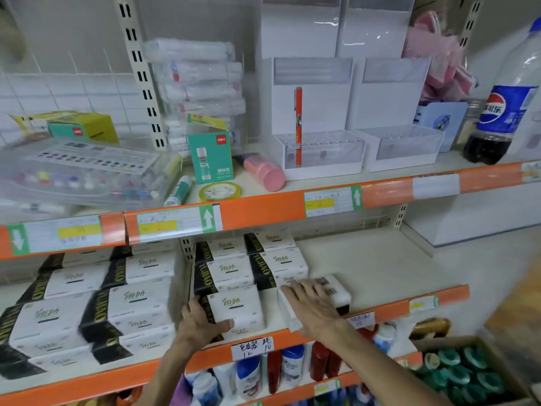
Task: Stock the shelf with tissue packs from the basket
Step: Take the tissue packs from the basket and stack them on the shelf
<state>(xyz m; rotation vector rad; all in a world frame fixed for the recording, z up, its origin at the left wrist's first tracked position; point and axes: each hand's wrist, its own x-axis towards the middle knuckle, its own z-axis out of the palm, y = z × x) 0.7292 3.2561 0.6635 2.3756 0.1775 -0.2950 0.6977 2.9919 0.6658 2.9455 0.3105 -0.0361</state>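
White and black tissue packs fill the left and middle of the middle shelf [380,259]. My left hand [202,320] grips the front left edge of one tissue pack [237,306] standing at the shelf's front. My right hand [313,306] lies flat, fingers straight, on another tissue pack [333,288] lying on its side to the right of it. More packs [251,265] are stacked behind both. The basket is not in view.
The shelf's right half is bare. The upper shelf holds stationery, a glue box [209,153], white pen displays [316,118] and a cola bottle [503,106]. Below are shampoo bottles [248,376] and a carton of green-capped bottles [456,373].
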